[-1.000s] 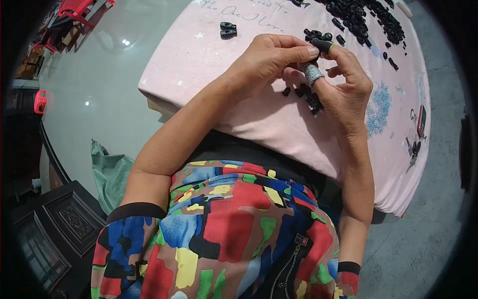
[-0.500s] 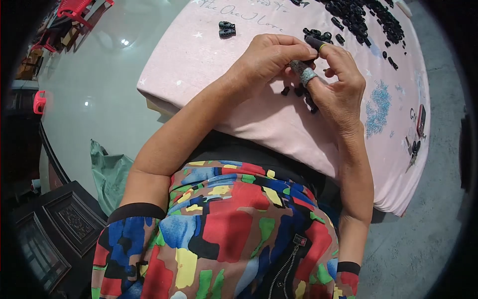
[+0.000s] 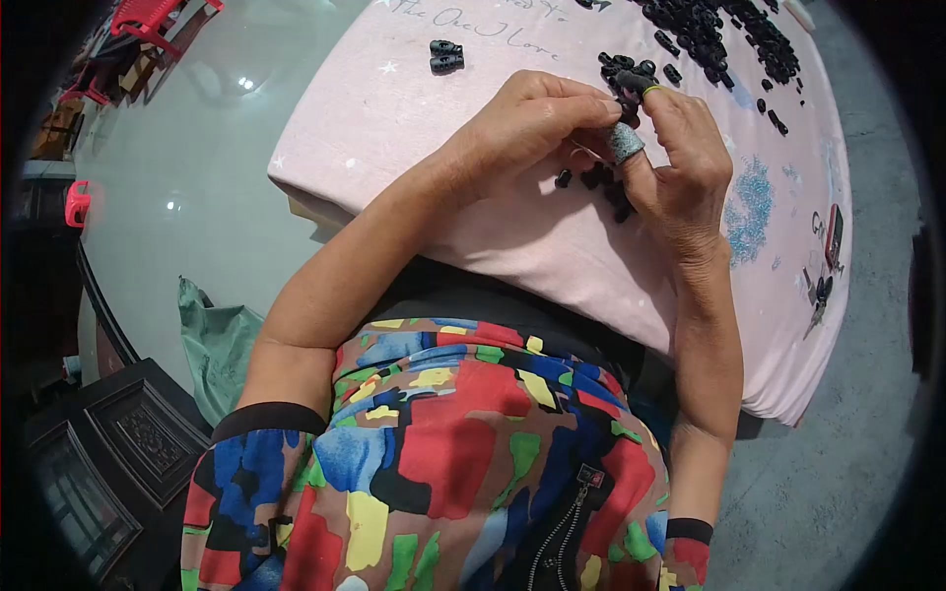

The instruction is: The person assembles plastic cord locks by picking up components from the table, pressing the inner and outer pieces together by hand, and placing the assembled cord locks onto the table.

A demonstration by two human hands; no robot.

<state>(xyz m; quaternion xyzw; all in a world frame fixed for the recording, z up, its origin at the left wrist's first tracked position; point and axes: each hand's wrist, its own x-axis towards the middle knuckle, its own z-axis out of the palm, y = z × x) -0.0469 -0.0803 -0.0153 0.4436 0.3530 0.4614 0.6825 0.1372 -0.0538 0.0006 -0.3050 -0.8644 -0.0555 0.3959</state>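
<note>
My left hand (image 3: pixel 537 123) is closed, thumb and fingertips pinching a small black plastic cord lock (image 3: pixel 626 106) above the table. My right hand (image 3: pixel 685 177) meets it there, its thumb and index finger closed on the same small part. Grey tape wraps my right thumb, and a black cover with a yellow band sits on the index finger. Fingers hide most of the held piece. Loose black parts (image 3: pixel 619 202) lie just below my hands, and a small cluster of them (image 3: pixel 631 71) lies right behind.
A pink cloth with printed writing covers the table (image 3: pixel 394 148). Two black cord locks (image 3: pixel 446 56) lie at left, a large pile of black parts (image 3: pixel 700 44) at the back. Tiny bluish pieces (image 3: pixel 749 212) are spread at right, near keys (image 3: pixel 820 295). A red chair (image 3: pixel 148 20) stands far left.
My right hand has shifted slightly right, and its thumb and index finger have changed their angle at the held part. My left hand has barely moved.
</note>
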